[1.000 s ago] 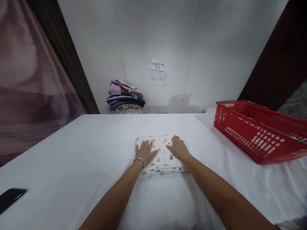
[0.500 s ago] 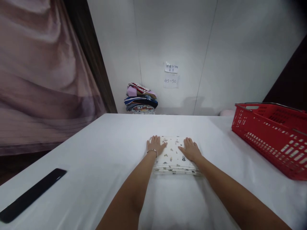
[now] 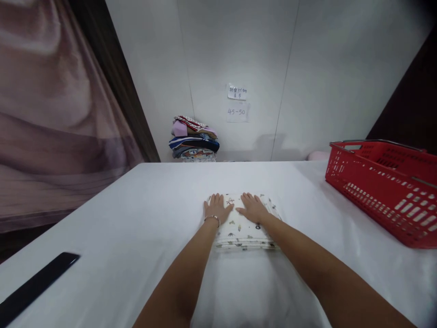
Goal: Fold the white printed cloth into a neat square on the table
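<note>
A folded white cloth (image 3: 239,230) with small printed figures lies in layers on the white-covered table (image 3: 153,205). Flat on its left part rests my left hand (image 3: 217,209), fingers spread, with a bracelet at the wrist. My right hand (image 3: 252,208) presses on the top of the cloth just right of its middle, its fingers stretched out and the thumb pointing toward the left hand. Neither hand grips anything. Part of the cloth's top is hidden under the hands.
At the right stands a red plastic basket (image 3: 375,191) with metal handles. A long black flat object (image 3: 41,284) lies at the left front. Behind the table is a stack of folded fabrics (image 3: 194,141), below paper signs (image 3: 238,111) on the wall. A pinkish curtain (image 3: 51,114) hangs left.
My right hand has slid left across the cloth, closer to my left hand, baring the cloth's right edge. My left hand stays flat on it. The view has swung left, then slightly back.
</note>
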Available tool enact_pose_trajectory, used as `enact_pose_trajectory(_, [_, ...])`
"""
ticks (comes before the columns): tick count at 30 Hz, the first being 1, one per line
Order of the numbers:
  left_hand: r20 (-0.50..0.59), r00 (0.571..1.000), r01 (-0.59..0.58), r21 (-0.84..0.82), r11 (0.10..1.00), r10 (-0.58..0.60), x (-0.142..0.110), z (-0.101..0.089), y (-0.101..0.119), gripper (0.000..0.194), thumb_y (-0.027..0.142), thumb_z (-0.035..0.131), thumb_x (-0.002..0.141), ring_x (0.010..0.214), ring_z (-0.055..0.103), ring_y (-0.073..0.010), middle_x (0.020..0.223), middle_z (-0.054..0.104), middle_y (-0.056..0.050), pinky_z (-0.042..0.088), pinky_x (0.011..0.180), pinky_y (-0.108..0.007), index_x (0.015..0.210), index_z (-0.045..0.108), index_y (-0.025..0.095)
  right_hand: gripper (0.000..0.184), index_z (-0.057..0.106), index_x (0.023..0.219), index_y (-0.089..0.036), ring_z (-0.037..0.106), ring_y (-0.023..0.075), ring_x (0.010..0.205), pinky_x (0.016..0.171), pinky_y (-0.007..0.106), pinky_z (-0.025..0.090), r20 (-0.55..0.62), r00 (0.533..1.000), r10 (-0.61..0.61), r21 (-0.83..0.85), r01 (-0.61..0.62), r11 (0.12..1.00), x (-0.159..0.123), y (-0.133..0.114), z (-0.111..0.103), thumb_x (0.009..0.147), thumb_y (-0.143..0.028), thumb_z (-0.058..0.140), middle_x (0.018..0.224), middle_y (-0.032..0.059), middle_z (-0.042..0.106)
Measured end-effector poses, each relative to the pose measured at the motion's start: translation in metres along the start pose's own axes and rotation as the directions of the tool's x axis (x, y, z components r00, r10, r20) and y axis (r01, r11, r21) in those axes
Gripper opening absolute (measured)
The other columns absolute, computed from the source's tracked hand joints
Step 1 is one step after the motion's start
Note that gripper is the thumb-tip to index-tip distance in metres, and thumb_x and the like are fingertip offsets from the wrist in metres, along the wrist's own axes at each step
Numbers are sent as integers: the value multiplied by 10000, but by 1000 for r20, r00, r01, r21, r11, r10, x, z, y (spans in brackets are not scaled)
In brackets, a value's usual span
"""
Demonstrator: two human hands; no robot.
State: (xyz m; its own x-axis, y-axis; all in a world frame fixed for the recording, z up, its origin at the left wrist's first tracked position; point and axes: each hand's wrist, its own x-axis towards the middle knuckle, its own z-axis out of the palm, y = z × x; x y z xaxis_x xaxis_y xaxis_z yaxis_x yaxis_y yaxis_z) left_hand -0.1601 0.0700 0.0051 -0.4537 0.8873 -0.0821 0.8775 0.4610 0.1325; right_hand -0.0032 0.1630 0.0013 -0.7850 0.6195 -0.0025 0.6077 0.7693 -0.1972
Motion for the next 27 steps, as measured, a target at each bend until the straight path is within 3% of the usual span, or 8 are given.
enact_pose_trajectory(7, [26, 999, 21, 1, 1000, -21, -1, -10, 4, 794, 660, 136, 772, 1357, 14, -257, 1483, 79, -41, 49, 1061, -552, 1401, 193, 178, 772, 237, 1396, -122, 95, 256, 1345, 1053, 421, 31, -24, 1000, -17, 19, 18, 1000, -1, 4, 9, 825, -637, 175, 1466, 112, 173])
enact_pose_trajectory(10, [-54, 997, -46, 42, 998, 48, -2, -13, 14, 745, 632, 144, 791, 1359, 1, -242, 1483, 88, -35, 0, 1063, -543, 1393, 220, 202, 751, 244, 1393, -124, 98, 252, 1344, 1053, 422, 31, -38, 999, -12, 26, 13, 1000, -1, 3, 9, 832, -619, 182, 1464, 110, 182])
enact_pose_trajectory(13, [-67, 983, -170, 55, 984, 174, -2, -8, 23, 664, 588, 128, 819, 1360, 28, -216, 1481, 114, -4, 10, 1072, -519, 1385, 237, 258, 697, 241, 1393, -126, 100, 240, 1345, 1054, 414, 29, -43, 999, -5, 30, 7, 1000, -2, 2, 9, 850, -562, 212, 1464, 106, 184])
enact_pose_trajectory(16, [2, 983, -181, 19, 983, 181, -1, 1, 24, 665, 591, 105, 821, 1357, 77, -219, 1477, 140, -8, 62, 1074, -508, 1383, 241, 262, 656, 251, 1387, -130, 101, 236, 1345, 1055, 411, 35, -45, 999, -9, 41, 11, 999, -1, 0, 5, 857, -517, 250, 1463, 107, 188])
enact_pose_trajectory(19, [-3, 983, -183, 14, 983, 183, 0, 6, 21, 687, 602, 80, 816, 1357, 70, -224, 1479, 130, -5, 61, 1074, -512, 1388, 228, 253, 649, 283, 1370, -135, 124, 246, 1340, 1052, 415, 71, 3, 1000, -25, 65, 25, 998, -1, 3, -3, 846, -517, 294, 1458, 117, 203])
enact_pose_trajectory(23, [5, 981, -193, 15, 981, 193, 1, 6, 20, 750, 656, 72, 787, 1358, 48, -239, 1481, 115, -11, 51, 1072, -522, 1393, 219, 240, 734, 264, 1375, -98, 86, 274, 1343, 1052, 439, 40, -31, 993, 116, 15, -116, 993, -12, 23, -12, 819, -573, 319, 1460, 149, 174])
enact_pose_trajectory(27, [19, 979, -201, 11, 980, 201, 3, 7, 21, 807, 707, 79, 754, 1358, 18, -253, 1485, 80, -12, 32, 1071, -529, 1400, 195, 237, 772, 173, 1407, -105, -2, 246, 1352, 1053, 443, 43, -43, 968, 246, -4, -246, 969, -28, 43, -9, 833, -621, 183, 1481, 114, 93])
